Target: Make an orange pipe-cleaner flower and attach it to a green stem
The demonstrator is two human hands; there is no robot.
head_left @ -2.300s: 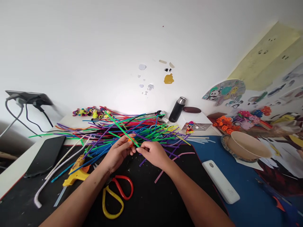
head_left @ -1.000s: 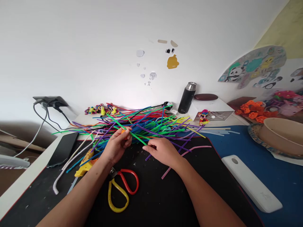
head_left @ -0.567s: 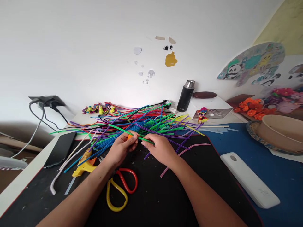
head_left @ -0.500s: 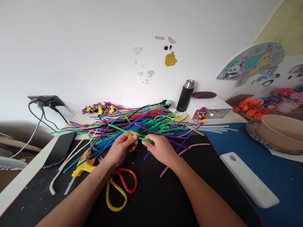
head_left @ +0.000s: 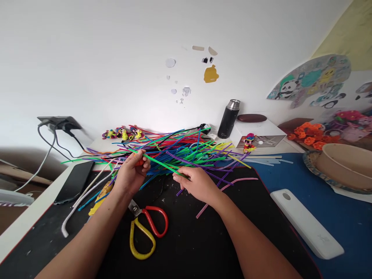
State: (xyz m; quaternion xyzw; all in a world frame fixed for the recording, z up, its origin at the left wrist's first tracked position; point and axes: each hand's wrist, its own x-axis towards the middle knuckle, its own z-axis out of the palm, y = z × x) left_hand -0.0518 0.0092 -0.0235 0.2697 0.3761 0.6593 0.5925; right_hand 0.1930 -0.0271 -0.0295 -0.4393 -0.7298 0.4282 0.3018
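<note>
A green pipe cleaner [head_left: 161,162] stretches slantwise between my two hands. My left hand [head_left: 134,170] pinches its upper left end, and a small orange piece shows among the fingers. My right hand [head_left: 193,181] is closed on its lower right end. Behind both hands spreads a pile of colourful pipe cleaners [head_left: 186,149]. Scissors [head_left: 142,240] with one red and one yellow handle lie below my left hand. A yellow glue gun [head_left: 100,197] is partly hidden by my left forearm.
A black phone [head_left: 74,182] and white pipe cleaners lie at the left. Behind stand a black bottle [head_left: 228,119] and a small figure [head_left: 249,143]. A white oblong case [head_left: 306,224] and a round bowl [head_left: 345,162] are at the right.
My left hand has moved left and up along the green pipe cleaner, away from my right hand. My right hand has hardly moved. More of the scissors' blades shows now.
</note>
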